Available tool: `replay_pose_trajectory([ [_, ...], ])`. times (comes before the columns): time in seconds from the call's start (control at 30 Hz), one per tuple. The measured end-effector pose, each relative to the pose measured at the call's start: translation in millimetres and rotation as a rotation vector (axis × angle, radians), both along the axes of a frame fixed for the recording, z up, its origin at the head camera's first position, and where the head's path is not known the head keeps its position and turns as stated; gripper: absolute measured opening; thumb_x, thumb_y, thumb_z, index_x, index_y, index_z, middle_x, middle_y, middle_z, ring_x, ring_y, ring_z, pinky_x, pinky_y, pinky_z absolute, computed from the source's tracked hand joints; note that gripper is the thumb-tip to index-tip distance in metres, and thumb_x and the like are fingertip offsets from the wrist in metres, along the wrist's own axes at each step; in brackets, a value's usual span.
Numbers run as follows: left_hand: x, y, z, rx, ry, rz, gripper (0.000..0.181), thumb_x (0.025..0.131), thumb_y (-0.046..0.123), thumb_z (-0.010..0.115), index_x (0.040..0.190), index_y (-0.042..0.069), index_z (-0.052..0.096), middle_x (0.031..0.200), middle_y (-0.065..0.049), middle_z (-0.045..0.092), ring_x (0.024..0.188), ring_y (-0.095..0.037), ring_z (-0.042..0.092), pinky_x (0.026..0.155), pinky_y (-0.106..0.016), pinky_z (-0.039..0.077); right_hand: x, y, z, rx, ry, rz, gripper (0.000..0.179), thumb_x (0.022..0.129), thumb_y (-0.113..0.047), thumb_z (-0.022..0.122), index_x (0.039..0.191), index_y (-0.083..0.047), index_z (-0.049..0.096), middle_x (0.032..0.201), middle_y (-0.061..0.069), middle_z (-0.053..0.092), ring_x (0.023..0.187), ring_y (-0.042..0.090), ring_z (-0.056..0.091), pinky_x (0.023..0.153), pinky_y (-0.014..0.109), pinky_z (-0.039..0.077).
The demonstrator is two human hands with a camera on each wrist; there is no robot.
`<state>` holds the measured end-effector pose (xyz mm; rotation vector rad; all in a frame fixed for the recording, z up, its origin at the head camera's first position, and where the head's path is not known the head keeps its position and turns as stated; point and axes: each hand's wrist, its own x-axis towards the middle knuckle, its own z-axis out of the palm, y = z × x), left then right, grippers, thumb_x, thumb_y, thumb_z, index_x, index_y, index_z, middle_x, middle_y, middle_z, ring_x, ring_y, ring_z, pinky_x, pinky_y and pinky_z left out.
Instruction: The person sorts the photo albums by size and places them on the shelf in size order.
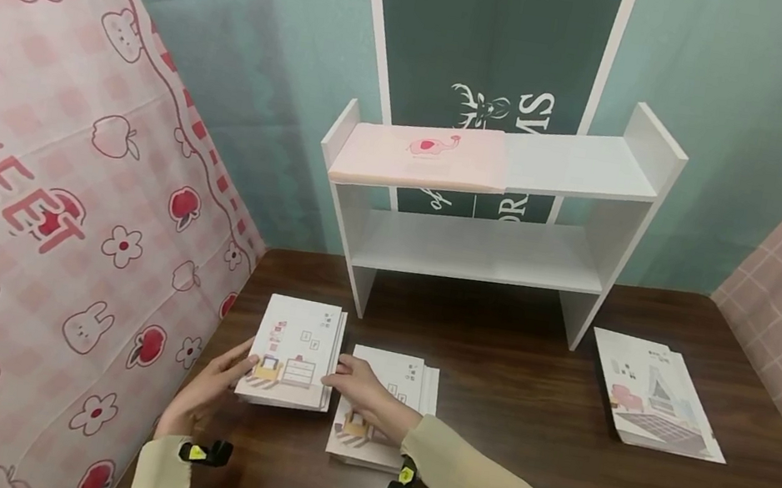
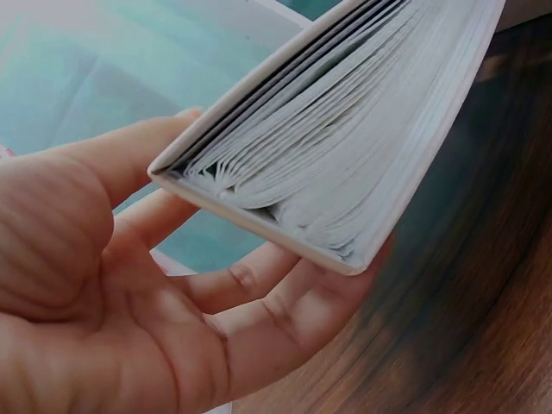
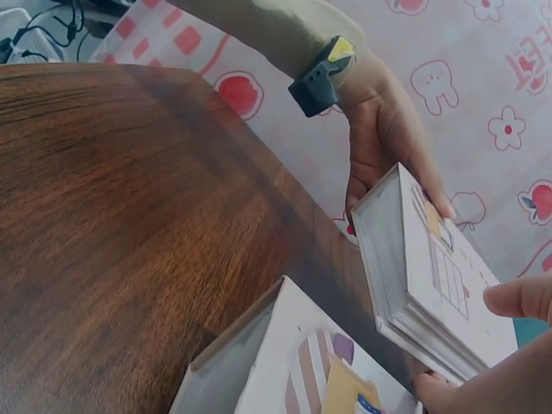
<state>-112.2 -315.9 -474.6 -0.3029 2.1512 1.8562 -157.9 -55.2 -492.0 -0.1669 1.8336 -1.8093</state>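
Observation:
A white hardcover book (image 1: 293, 339) with a furniture drawing on its cover is held between both hands, at the table's left. My left hand (image 1: 206, 385) grips its left side, thumb on the cover and fingers around the spine. Its many pale pages (image 2: 328, 129) show end-on in the left wrist view. The right hand (image 1: 365, 392) pinches the opposite edge with thumb on top and fingertips below. Beneath the right forearm lies a similar white book (image 1: 348, 440), partly hidden, with another edge showing past its right side.
A white two-tier shelf (image 1: 481, 249) stands at the back, a pink elephant-print item (image 1: 427, 152) on its top tier. More white books (image 1: 660, 398) lie on the right of the dark wooden table (image 1: 522, 483). Patterned curtains (image 1: 45, 226) border the left.

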Motion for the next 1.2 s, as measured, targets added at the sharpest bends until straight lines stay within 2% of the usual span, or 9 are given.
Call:
replay_pose_trajectory([
  [0.23, -1.2, 1.4, -1.2, 0.020, 0.000, 0.021, 0.063, 0.094, 0.030, 0.055, 0.147, 0.018, 0.024, 0.102, -0.011, 0.060, 0.083, -0.021, 0.061, 0.072, -0.037, 0.051, -4.2, 3.6, 0.6, -0.036, -0.004, -0.027, 0.068, 0.078, -0.004, 0.067, 0.137, 0.008, 0.035, 0.125, 0.024, 0.049, 0.112, 0.033, 0.052, 0.093, 0.036, 0.047],
  [0.37, -2.1, 3.3, -2.9, 0.034, -0.012, 0.023, 0.066, 0.092, 0.030, 0.058, 0.147, 0.015, 0.025, 0.100, -0.010, 0.062, 0.083, -0.020, 0.063, 0.072, -0.037, 0.053, -6.9, 5.5, -0.1, -0.082, -0.056, -0.054, 0.070, 0.076, -0.001, 0.068, 0.136, 0.006, 0.034, 0.122, 0.023, 0.047, 0.105, 0.028, 0.053, 0.091, 0.034, 0.048],
  [0.53, -1.3, 6.1, -3.6, 0.050, -0.006, 0.016, 0.063, 0.092, 0.029, 0.057, 0.145, 0.011, 0.027, 0.101, -0.010, 0.063, 0.083, -0.020, 0.064, 0.072, -0.038, 0.054, -8.8, 7.9, -1.0, -0.101, -0.083, -0.068, 0.071, 0.074, 0.002, 0.070, 0.136, 0.006, 0.033, 0.119, 0.022, 0.048, 0.095, 0.023, 0.056, 0.084, 0.032, 0.052],
  [0.83, -2.6, 13.9, -4.2, 0.070, 0.006, -0.028, 0.061, 0.095, 0.027, 0.053, 0.144, 0.009, 0.024, 0.106, -0.012, 0.061, 0.085, -0.019, 0.064, 0.072, -0.039, 0.055, -10.0, 16.1, -2.2, 0.013, -0.036, -0.076, 0.074, 0.071, -0.006, 0.075, 0.134, 0.002, 0.036, 0.116, 0.018, 0.053, 0.097, 0.025, 0.056, 0.085, 0.034, 0.050],
  [1.0, -4.0, 18.6, -4.0, 0.088, 0.017, -0.038, 0.060, 0.095, 0.025, 0.054, 0.144, 0.010, 0.023, 0.105, -0.012, 0.062, 0.084, -0.020, 0.064, 0.072, -0.038, 0.055, -11.2, 20.1, -3.5, 0.027, 0.000, -0.068, 0.077, 0.070, -0.008, 0.076, 0.135, 0.002, 0.034, 0.115, 0.018, 0.053, 0.097, 0.025, 0.057, 0.086, 0.035, 0.050],
  [1.2, -5.2, 22.8, -2.4, 0.119, 0.036, -0.082, 0.060, 0.096, 0.021, 0.051, 0.145, 0.009, 0.019, 0.107, -0.010, 0.059, 0.089, -0.019, 0.063, 0.076, -0.040, 0.053, -12.1, 24.6, -5.4, 0.037, 0.020, -0.073, 0.078, 0.070, -0.010, 0.077, 0.134, 0.001, 0.034, 0.115, 0.018, 0.055, 0.094, 0.023, 0.059, 0.085, 0.034, 0.051],
])
